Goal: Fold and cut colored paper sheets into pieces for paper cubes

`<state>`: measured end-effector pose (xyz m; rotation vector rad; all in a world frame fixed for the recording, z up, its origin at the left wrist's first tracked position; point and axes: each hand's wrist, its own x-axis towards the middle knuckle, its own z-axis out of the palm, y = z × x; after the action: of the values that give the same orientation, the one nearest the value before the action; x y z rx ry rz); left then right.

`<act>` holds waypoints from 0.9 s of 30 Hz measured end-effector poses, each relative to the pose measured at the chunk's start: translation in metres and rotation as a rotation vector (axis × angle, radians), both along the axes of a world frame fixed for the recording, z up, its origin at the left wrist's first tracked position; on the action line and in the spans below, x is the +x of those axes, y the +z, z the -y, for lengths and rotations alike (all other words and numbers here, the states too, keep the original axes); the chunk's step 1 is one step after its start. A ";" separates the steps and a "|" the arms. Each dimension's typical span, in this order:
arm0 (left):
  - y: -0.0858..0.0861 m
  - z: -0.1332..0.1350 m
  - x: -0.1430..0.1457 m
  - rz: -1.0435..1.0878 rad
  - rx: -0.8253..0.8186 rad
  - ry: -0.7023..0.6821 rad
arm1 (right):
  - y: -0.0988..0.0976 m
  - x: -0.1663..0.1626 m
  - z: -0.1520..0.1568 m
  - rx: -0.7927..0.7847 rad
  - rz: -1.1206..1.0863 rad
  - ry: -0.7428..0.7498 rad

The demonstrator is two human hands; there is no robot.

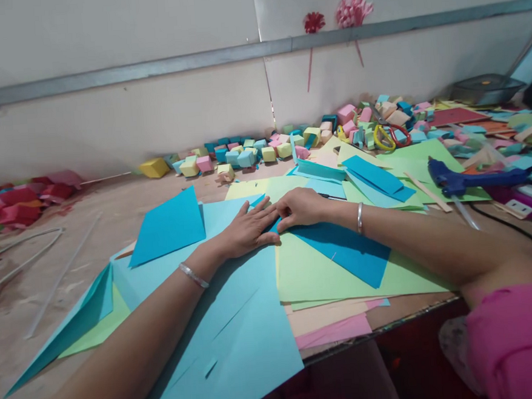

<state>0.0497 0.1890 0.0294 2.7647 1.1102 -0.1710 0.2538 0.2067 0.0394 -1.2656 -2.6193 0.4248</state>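
A dark blue sheet of paper (346,248) lies at a slant under my two hands. My left hand (252,228) rests flat on its left end, fingers spread. Against it, my right hand (300,208) has its fingers curled and thumb tucked in, pressed down on the same blue sheet; its fingertips are partly hidden. Beneath are light blue sheets (250,310) on the left and pale green sheets (317,281) on the right. Another piece of dark blue paper (170,227) sits left of my left hand. A thin dark pen-like object (332,196) shows behind my right wrist.
Small paper cubes (245,158) line the wall. Scissors (391,137), a blue glue gun (474,176) and a wooden stick (427,191) lie to the right. Red and pink paper pieces (20,204) are heaped at left. The table's front edge (393,324) runs close below the sheets.
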 end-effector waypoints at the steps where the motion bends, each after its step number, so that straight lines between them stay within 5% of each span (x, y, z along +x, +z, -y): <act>1: 0.000 0.000 0.000 0.000 0.004 -0.004 | 0.001 -0.001 0.001 0.010 0.031 -0.018; 10: 0.000 0.001 -0.001 0.006 -0.008 0.009 | 0.029 0.027 -0.022 -0.119 0.388 0.023; 17: 0.000 0.000 -0.001 0.021 -0.003 -0.028 | 0.043 0.035 -0.020 -0.024 0.560 0.025; 23: -0.001 0.002 -0.002 0.040 0.045 -0.045 | 0.030 0.035 -0.027 0.069 0.179 -0.216; 27: -0.004 0.003 -0.003 0.134 0.114 -0.009 | 0.007 0.026 -0.034 0.071 0.020 -0.204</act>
<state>0.0464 0.1862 0.0252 2.8315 1.1053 0.0785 0.2803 0.2406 0.0469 -1.5012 -2.4637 0.2838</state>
